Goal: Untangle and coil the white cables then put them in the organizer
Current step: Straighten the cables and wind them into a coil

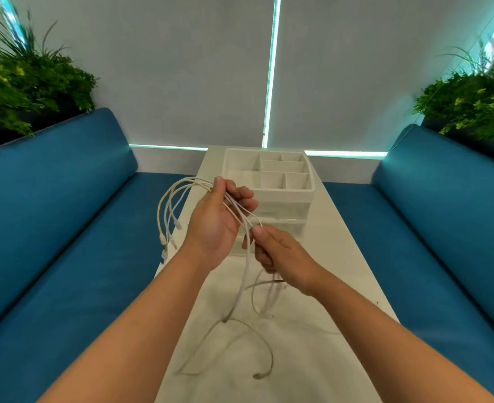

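My left hand (219,225) grips a bundle of several white cables (172,196) above the table. Their plug ends arc out to the left and hang down past the table edge. My right hand (277,251) pinches the same strands just below and right of the left hand. The loose tails (248,289) drop from there and trail in blurred loops over the white table (341,257). A white organizer (269,173) with several open top compartments and clear drawers stands at the table's far end, just beyond my hands.
Blue cushioned benches (65,228) run along both sides of the narrow table. Green plants (30,85) sit behind each bench back. White roller blinds cover the window at the far end.
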{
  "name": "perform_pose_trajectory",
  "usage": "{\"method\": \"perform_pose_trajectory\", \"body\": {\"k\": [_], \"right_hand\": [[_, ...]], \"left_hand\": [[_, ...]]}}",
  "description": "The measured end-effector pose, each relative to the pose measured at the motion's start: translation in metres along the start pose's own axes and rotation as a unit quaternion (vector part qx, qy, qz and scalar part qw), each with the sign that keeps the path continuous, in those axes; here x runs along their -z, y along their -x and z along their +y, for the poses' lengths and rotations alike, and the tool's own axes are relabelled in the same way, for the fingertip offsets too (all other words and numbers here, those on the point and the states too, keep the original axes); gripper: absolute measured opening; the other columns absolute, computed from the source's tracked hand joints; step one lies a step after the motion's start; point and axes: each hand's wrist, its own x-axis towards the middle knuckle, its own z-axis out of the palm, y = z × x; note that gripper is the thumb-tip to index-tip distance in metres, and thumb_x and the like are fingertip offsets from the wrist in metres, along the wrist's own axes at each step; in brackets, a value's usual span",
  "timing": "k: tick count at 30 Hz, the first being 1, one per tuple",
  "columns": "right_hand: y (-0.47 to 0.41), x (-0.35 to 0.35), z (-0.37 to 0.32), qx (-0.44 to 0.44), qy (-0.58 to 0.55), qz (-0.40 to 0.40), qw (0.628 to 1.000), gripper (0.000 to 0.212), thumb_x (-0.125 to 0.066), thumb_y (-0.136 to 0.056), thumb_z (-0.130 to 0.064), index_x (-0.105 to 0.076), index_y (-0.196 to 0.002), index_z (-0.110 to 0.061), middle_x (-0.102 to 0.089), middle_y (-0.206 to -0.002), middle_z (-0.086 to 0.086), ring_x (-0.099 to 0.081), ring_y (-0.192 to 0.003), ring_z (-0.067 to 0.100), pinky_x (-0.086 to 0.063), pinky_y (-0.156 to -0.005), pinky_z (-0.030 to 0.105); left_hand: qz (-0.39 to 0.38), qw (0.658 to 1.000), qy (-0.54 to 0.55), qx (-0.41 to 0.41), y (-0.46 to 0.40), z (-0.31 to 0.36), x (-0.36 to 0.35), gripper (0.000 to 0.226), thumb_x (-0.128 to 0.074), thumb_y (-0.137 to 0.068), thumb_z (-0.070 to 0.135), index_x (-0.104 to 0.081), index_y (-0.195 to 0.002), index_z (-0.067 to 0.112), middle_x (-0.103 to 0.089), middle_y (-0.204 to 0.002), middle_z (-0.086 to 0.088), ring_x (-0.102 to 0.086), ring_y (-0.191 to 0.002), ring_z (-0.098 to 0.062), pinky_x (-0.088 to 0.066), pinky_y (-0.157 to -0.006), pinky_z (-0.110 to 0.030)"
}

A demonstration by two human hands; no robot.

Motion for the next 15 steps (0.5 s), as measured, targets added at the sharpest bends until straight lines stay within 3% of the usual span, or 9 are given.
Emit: {"method": "perform_pose_trajectory", "body": {"k": [4,6,8,10,13,15], "right_hand": [[0.0,-0.001,-0.01,-0.041,0.017,-0.052,0.998,0.053,-0.025,-0.097,-0.059,-0.066,-0.077,-0.032,-0.036,-0.056,-0.006,-0.026,-0.05,0.008,-0.023,-0.048,0.021],[-0.001,-0.002,-0.014,-0.046,0.043,-0.079,0.995,0.051,-0.032,-0.094,-0.064,-0.066,-0.075,-0.032,-0.048,-0.061,-0.005,-0.039,-0.053,0.009,-0.034,-0.052,0.025],[-0.003,-0.004,-0.012,-0.029,0.07,-0.07,0.995,0.03,-0.053,-0.088,-0.047,-0.065,-0.088,-0.02,-0.059,-0.073,-0.004,-0.056,-0.068,0.01,-0.05,-0.069,0.037],[-0.005,-0.006,-0.006,-0.01,0.104,-0.047,0.993,0.021,-0.052,-0.086,-0.024,-0.063,-0.098,-0.01,-0.062,-0.079,-0.004,-0.06,-0.077,0.011,-0.051,-0.083,0.042],[-0.007,-0.004,-0.004,-0.001,0.19,0.005,0.982,0.024,-0.042,-0.093,-0.006,-0.061,-0.104,-0.016,-0.061,-0.083,-0.005,-0.059,-0.075,0.009,-0.049,-0.079,0.033],[-0.007,0.0,-0.004,-0.015,0.122,0.009,0.992,0.025,-0.039,-0.098,-0.003,-0.057,-0.106,-0.018,-0.063,-0.083,-0.001,-0.062,-0.072,0.012,-0.052,-0.076,0.032]], "left_hand": [[-0.011,0.999,-0.031,0.009,0.004,0.001,0.002,0.04,-0.026,-0.107,0.041,-0.043,-0.078,0.018,-0.058,-0.069,0.0,-0.057,-0.064,-0.013,-0.044,-0.068,-0.033],[0.001,0.999,-0.053,-0.01,0.004,0.001,0.001,0.039,-0.026,-0.107,0.038,-0.044,-0.081,0.017,-0.061,-0.071,-0.001,-0.059,-0.067,-0.013,-0.047,-0.071,-0.033],[0.003,0.999,-0.048,-0.024,0.004,0.001,0.0,0.037,-0.028,-0.107,0.033,-0.047,-0.083,0.014,-0.065,-0.075,-0.003,-0.064,-0.073,-0.015,-0.054,-0.079,-0.031],[-0.008,0.999,-0.041,-0.035,0.004,0.002,-0.002,0.036,-0.028,-0.108,0.031,-0.049,-0.085,0.012,-0.068,-0.081,-0.006,-0.067,-0.08,-0.017,-0.055,-0.085,-0.03],[-0.015,0.999,-0.036,-0.036,0.005,0.003,-0.005,0.036,-0.028,-0.108,0.03,-0.049,-0.086,0.011,-0.07,-0.084,-0.009,-0.068,-0.082,-0.02,-0.056,-0.084,-0.031],[-0.013,0.999,-0.029,-0.033,0.005,0.003,-0.004,0.036,-0.028,-0.108,0.03,-0.05,-0.087,0.011,-0.07,-0.083,-0.008,-0.068,-0.079,-0.019,-0.056,-0.082,-0.032]]}}
